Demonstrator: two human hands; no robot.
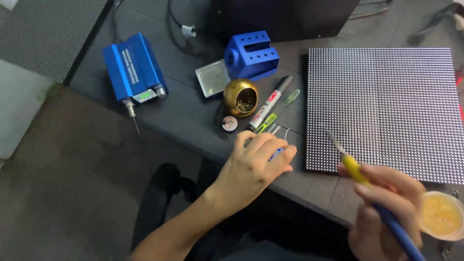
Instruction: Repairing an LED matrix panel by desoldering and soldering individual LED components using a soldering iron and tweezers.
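My left hand (258, 162) rests on the table's front edge, fingers curled over a small blue object (276, 153) that is mostly hidden; thin metal tweezer tips (279, 130) stick out just beyond the fingers. My right hand (386, 208) grips a soldering iron (360, 176) with a yellow collar and blue handle. Its tip touches the lower left part of a dotted panel (386, 106) that lies flat on the table. A small round tub of yellow paste (441, 215) sits by the right hand.
A gold ball-shaped tip cleaner (241, 97), a marker (269, 102), a green pen (278, 113) and a small round tin (229, 123) lie beyond my left hand. Further back stand a blue iron holder (251, 55), a blue box-shaped unit (134, 67) and a dark case (285, 17).
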